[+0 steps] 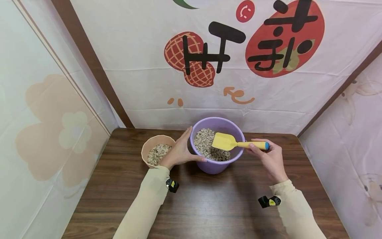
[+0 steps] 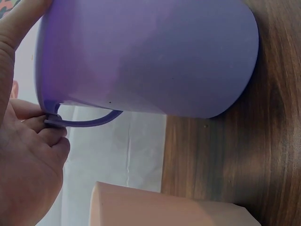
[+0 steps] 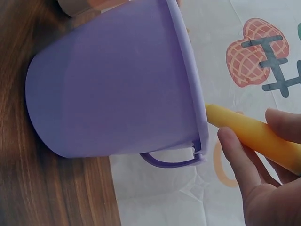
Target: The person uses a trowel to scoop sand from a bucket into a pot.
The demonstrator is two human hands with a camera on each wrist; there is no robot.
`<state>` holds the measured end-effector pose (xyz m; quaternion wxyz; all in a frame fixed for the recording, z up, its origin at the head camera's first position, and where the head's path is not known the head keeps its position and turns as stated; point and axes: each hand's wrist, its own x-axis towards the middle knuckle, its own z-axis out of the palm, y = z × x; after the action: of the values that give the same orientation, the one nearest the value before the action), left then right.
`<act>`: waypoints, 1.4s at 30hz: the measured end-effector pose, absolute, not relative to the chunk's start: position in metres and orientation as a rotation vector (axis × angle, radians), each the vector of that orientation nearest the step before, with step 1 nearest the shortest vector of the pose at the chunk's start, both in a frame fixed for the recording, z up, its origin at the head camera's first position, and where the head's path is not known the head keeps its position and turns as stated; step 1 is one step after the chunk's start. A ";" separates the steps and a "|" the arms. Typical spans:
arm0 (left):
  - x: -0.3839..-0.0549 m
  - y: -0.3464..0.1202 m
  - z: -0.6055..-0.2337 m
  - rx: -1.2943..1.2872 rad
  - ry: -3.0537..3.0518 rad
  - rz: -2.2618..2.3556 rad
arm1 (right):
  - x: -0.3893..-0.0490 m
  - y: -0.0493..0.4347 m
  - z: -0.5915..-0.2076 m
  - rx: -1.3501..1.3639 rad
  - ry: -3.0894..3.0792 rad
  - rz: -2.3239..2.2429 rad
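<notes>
Bucket [image 1: 212, 168], purple: far middle of the table, part filled with speckled grit [image 1: 204, 141]; bail hanging.

Left hand [image 1: 181, 151]: thumb and fingers spread apart, gripping the bucket's left rim, apparently to steady it.

Scoop [image 1: 224, 141], yellow with blue handle end: level across the bucket's right rim, blade above the grit, presumably so spills drop back inside. Any load on the blade: cannot tell.

Right hand [image 1: 271, 159]: right of the bucket, pinching the scoop's handle between thumb and fingers.

Bowl [image 1: 162, 139], peach: just left of the bucket, holding similar grit; likely set close for a short carry.

Table [image 1: 206, 207]: dark wood grain, rounded far corners.

Room: white printed sheet [image 1: 140, 79] behind, brown strips at its edges; paler patterned sheets left [image 1: 50, 139] and right [image 1: 356, 139].
</notes>
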<state>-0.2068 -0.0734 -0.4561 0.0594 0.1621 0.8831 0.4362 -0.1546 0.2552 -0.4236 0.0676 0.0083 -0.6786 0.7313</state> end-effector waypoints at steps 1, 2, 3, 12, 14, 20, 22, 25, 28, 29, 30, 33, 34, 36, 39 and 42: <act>-0.207 -0.073 -0.456 0.489 2.675 1.319 | -0.155 0.254 -0.424 0.023 -2.050 2.197; -0.207 -0.073 -0.457 0.489 2.677 1.320 | -0.156 0.253 -0.424 0.020 -2.055 2.192; -0.207 -0.073 -0.457 0.491 2.678 1.322 | -0.156 0.252 -0.424 0.016 -2.059 2.187; -0.207 -0.074 -0.456 0.482 2.681 1.323 | -0.166 0.242 -0.422 -0.017 -2.126 2.079; -0.207 -0.074 -0.455 0.476 2.678 1.323 | -0.168 0.240 -0.421 -0.019 -2.111 2.083; -0.208 -0.073 -0.455 0.470 2.672 1.323 | -0.175 0.234 -0.423 -0.017 -2.133 2.038; -0.208 -0.073 -0.455 0.471 2.671 1.326 | -0.177 0.233 -0.423 -0.017 -2.152 2.019; -0.208 -0.073 -0.456 0.476 2.664 1.341 | -0.180 0.230 -0.424 -0.011 -2.165 2.006; -0.208 -0.074 -0.456 0.479 2.661 1.348 | -0.183 0.227 -0.424 -0.003 -2.173 1.989; -0.208 -0.074 -0.456 0.480 2.658 1.352 | -0.184 0.226 -0.425 0.000 -2.176 1.982; -0.208 -0.074 -0.457 0.480 2.657 1.352 | -0.185 0.225 -0.425 0.001 -2.183 1.972; -0.208 -0.074 -0.457 0.481 2.656 1.349 | -0.187 0.222 -0.425 -0.008 -2.205 1.944; -0.208 -0.074 -0.458 0.481 2.655 1.350 | -0.188 0.221 -0.425 -0.014 -2.218 1.928; -0.208 -0.074 -0.458 0.482 2.651 1.357 | -0.189 0.219 -0.425 -0.017 -2.241 1.888; -0.209 -0.074 -0.459 0.486 2.651 1.363 | -0.191 0.215 -0.426 -0.019 -2.260 1.822; -0.209 -0.074 -0.459 0.488 2.655 1.366 | -0.192 0.210 -0.427 -0.038 -2.280 1.746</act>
<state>-0.2089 -0.0743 -0.4592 0.0581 0.1609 0.8761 0.4507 -0.1925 0.2103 -0.4265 0.1345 -0.0132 -0.7867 0.6024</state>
